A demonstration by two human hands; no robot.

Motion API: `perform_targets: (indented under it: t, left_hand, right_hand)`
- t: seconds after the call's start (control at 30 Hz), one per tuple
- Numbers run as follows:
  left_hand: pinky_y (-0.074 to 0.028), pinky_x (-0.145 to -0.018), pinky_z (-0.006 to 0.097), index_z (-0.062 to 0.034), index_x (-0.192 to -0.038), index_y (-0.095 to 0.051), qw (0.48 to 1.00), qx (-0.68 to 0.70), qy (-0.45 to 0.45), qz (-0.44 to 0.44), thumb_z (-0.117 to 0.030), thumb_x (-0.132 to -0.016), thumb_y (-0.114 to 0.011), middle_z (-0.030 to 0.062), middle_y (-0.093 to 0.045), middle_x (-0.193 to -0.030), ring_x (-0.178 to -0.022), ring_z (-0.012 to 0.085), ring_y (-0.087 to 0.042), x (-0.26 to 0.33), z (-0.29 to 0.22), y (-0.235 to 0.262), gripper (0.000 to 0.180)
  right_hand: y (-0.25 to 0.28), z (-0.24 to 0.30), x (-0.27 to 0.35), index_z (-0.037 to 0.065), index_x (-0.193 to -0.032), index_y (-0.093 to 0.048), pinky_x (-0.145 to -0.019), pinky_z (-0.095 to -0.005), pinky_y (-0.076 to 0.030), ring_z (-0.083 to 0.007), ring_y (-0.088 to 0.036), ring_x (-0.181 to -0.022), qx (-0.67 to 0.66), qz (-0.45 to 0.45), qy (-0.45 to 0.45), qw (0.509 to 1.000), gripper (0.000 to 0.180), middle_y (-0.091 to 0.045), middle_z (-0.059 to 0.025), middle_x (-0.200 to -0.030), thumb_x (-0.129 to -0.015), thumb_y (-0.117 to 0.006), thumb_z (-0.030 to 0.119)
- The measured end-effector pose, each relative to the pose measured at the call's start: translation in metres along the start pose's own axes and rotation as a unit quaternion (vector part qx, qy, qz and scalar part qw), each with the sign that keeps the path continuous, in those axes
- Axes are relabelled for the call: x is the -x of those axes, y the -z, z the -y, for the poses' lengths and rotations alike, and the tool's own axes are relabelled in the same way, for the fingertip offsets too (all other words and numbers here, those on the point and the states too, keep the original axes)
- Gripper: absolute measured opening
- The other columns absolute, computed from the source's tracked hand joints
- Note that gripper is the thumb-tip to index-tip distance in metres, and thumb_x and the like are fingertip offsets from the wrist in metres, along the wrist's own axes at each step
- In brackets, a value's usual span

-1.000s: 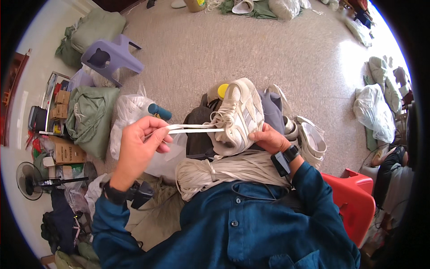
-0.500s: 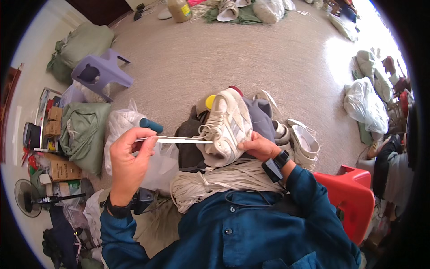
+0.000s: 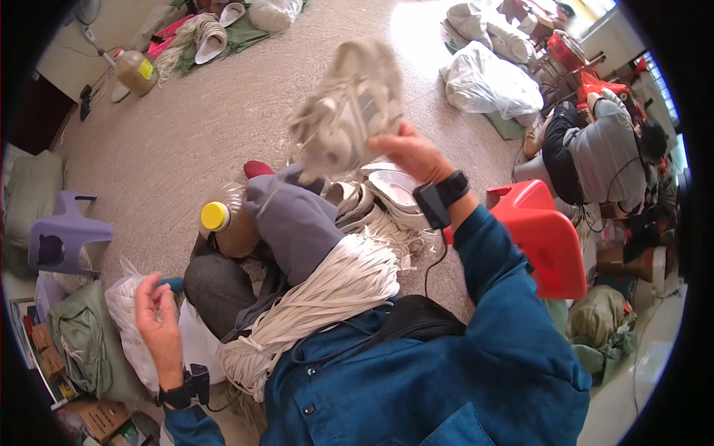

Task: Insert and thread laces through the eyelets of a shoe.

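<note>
i'm lifting the laced shoe [image 3: 346, 111] up and away from my lap in my right hand [image 3: 407, 151], fingers clamped on its heel end, so by my reckoning this one is done and needs setting aside beyond the lace bundle [image 3: 312, 305]. a second ago it was lying over my knee with my left hand [image 3: 152, 316] pinching the lace taut; now that hand is hanging loose and half spread left of the bundle, holding nothing.
</note>
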State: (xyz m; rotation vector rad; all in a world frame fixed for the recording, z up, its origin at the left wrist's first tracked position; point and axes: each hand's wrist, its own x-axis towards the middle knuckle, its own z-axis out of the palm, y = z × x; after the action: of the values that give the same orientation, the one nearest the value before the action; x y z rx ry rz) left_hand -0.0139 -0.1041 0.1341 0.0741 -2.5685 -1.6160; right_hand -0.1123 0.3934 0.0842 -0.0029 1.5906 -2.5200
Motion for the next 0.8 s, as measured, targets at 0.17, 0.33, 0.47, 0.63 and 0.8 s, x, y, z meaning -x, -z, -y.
perform_targets:
  t: [0.17,0.33,0.47,0.63,0.8]
  left_hand:
    - [-0.043,-0.104,0.040,0.0025,-0.120,-0.059,0.946,-0.286,-0.125,0.086,0.001,-0.088,-0.063,0.0168,-0.058,-0.125,-0.117,0.0319,-0.057,0.001,0.058,-0.042,0.032]
    - [-0.033,-0.113,0.052,-0.0010,-0.126,-0.058,0.882,-0.425,-0.189,0.073,-0.006,-0.089,-0.058,0.0190,-0.052,-0.136,-0.131,0.0401,-0.044,0.001,0.075,-0.071,0.038]
    - [-0.032,-0.113,0.052,-0.0004,-0.126,-0.058,0.886,-0.422,-0.173,0.088,-0.007,-0.090,-0.057,0.0187,-0.052,-0.135,-0.130,0.0400,-0.044,-0.010,0.080,-0.079,0.037]
    - [-0.032,-0.113,0.052,0.0006,-0.122,-0.060,0.896,-0.407,-0.156,0.084,-0.009,-0.090,-0.056,0.0184,-0.054,-0.134,-0.129,0.0400,-0.046,-0.011,0.081,-0.080,0.034]
    - [-0.033,-0.112,0.053,0.0010,-0.121,-0.060,0.901,-0.398,-0.153,0.083,-0.008,-0.089,-0.056,0.0186,-0.055,-0.133,-0.128,0.0403,-0.046,-0.016,0.080,-0.080,0.033]
  right_hand:
    - [0.116,-0.010,-0.001,0.002,-0.115,-0.069,-0.089,-0.0349,-0.053,-0.0189,-0.070,-0.093,0.477,-0.116,-0.064,0.869,0.036,-0.075,-0.0086,-0.100,-0.081,-0.076,0.012]
    - [0.173,-0.114,0.016,0.005,-0.089,-0.070,-0.073,-0.0494,-0.056,-0.0392,-0.071,-0.083,0.815,-0.043,-0.070,0.573,0.018,-0.071,-0.0210,-0.085,-0.079,-0.060,0.016]
    - [0.182,-0.185,0.042,0.007,-0.092,-0.076,-0.078,-0.0453,-0.055,-0.0320,-0.073,-0.092,0.808,0.052,-0.244,0.533,0.020,-0.075,-0.0151,-0.094,-0.082,-0.061,0.017]
    - [0.167,-0.191,0.016,0.009,-0.095,-0.076,-0.082,-0.0429,-0.052,-0.0288,-0.072,-0.094,0.791,0.064,-0.281,0.539,0.032,-0.075,-0.0137,-0.091,-0.073,-0.079,0.032]
    - [0.179,-0.214,0.025,0.010,-0.097,-0.075,-0.083,-0.0393,-0.052,-0.0262,-0.073,-0.092,0.839,0.051,-0.249,0.481,0.024,-0.076,-0.0109,-0.092,-0.077,-0.074,0.024]
